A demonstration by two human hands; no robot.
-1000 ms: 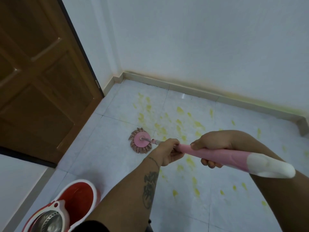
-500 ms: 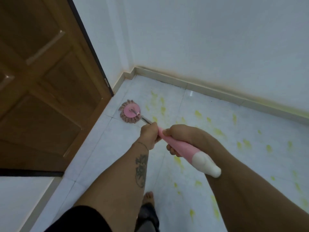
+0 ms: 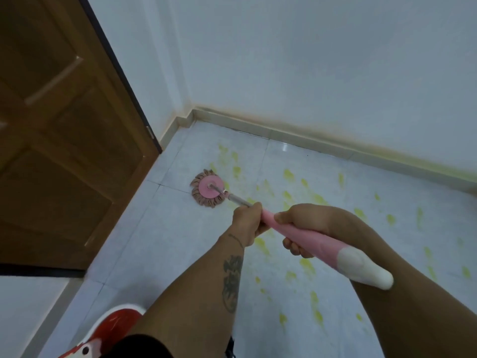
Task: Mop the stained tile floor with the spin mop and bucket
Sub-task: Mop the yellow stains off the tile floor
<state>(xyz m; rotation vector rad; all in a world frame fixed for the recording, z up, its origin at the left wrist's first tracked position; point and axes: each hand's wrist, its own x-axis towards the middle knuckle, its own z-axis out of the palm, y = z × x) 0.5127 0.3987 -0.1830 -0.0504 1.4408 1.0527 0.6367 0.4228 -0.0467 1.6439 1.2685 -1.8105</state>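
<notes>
The spin mop's round head (image 3: 208, 188), a pink disc ringed with brownish strands, lies flat on the pale tile floor (image 3: 165, 244) near the door corner. Its pink handle (image 3: 304, 236) with a white end cap runs back toward me. My left hand (image 3: 247, 223) grips the handle low, where pink meets the metal shaft. My right hand (image 3: 307, 226) grips it higher up, fingers curled underneath. Yellow stains (image 3: 307, 264) are scattered over the tiles right of the mop head and under my arms. The red and white bucket (image 3: 113, 329) shows partly at the bottom left.
A brown wooden door (image 3: 64, 140) stands on the left, close to the mop head. White walls with a beige skirting (image 3: 322, 140) meet in the corner beyond it. Part of my foot shows at the bottom edge between my arms.
The mop head swept from the middle stains left toward the door, then came back a little to the right. The bucket left the view and is now back at the bottom left.
</notes>
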